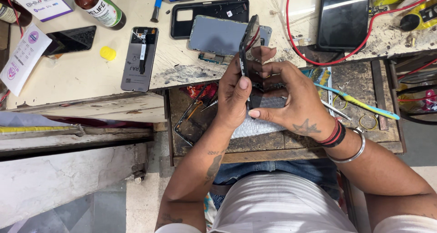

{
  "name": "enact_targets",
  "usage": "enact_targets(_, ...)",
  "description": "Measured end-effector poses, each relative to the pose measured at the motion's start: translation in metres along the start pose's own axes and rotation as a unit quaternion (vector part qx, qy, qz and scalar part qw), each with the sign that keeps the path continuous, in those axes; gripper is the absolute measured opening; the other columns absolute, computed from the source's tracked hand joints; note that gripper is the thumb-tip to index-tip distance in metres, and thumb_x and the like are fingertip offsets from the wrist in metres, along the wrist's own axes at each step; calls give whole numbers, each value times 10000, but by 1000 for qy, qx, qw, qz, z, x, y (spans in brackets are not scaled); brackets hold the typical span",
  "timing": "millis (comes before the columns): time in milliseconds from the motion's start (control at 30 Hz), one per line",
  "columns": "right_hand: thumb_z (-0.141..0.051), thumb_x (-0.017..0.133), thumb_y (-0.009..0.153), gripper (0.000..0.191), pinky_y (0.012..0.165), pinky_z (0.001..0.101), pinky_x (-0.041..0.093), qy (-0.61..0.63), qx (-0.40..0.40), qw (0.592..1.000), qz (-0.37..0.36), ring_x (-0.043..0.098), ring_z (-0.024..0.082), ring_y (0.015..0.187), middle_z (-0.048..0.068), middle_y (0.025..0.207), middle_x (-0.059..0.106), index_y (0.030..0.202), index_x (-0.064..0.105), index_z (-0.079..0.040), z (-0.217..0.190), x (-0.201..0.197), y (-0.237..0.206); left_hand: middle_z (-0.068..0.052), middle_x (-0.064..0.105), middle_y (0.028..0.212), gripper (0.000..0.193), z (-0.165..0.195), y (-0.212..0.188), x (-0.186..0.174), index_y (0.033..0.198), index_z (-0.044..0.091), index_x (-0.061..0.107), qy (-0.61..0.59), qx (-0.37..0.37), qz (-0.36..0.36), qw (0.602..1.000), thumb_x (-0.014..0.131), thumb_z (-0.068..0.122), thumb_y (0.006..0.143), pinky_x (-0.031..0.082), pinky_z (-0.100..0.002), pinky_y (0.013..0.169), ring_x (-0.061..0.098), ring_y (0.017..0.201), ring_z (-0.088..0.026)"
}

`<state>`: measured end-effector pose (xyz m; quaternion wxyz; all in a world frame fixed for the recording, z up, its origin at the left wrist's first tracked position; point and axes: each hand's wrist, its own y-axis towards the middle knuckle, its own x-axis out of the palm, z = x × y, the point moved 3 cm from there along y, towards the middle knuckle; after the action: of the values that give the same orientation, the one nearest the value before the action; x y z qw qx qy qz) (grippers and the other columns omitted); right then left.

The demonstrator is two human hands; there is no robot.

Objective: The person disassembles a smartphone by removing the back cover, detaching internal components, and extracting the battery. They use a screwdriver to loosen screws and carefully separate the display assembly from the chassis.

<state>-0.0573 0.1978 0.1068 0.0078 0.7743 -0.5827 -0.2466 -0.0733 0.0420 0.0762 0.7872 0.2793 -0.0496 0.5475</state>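
Head view: a person's two hands work over an open wooden drawer at the edge of a scratched pale counter.
Thing in hand: a thin black phone body, held edge-on and upright above the drawer.
Left hand: closed on the phone's lower left edge, thumb pressed along it.
Right hand: wrapped round the right side, fingers curled behind.
Risk: held by its thin edges, the phone could twist or slip into the drawer if thumb pressure is uneven; a panel might crack.
Nearby: a grey phone back panel and a black frame lie just behind; a red wire loops close to the right.
Around: a grey display part, yellow cap, brown bottle.
Drawer: tweezers, blue-yellow toothbrush, bubble wrap beneath the hands.
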Motion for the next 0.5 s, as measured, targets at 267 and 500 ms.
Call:
enact_targets(267, -349, 885, 777, 764, 882, 362, 605, 15, 14, 1000, -13, 745, 242, 1098, 147, 1238, 653, 1361, 551, 15, 1, 0, -1, -180, 574, 1460, 701, -2, 1, -2, 1475, -33, 473, -1, -2, 6, 1000, 662, 511, 1075, 449, -395, 1224, 532, 1425, -247)
enact_targets(500, -336, 864, 824, 715, 883, 352, 637, -63, -19, 998, 14, 768, 269, 1048, 193, 1241, 696, 1377, 588, 24, -10, -4, -1, -153, 577, 1455, 713, -6, 0, -4, 1519, -49, 425, -20, 2, 16, 1000, 676, 455, 1082, 414, -391, 1250, 520, 1442, -244)
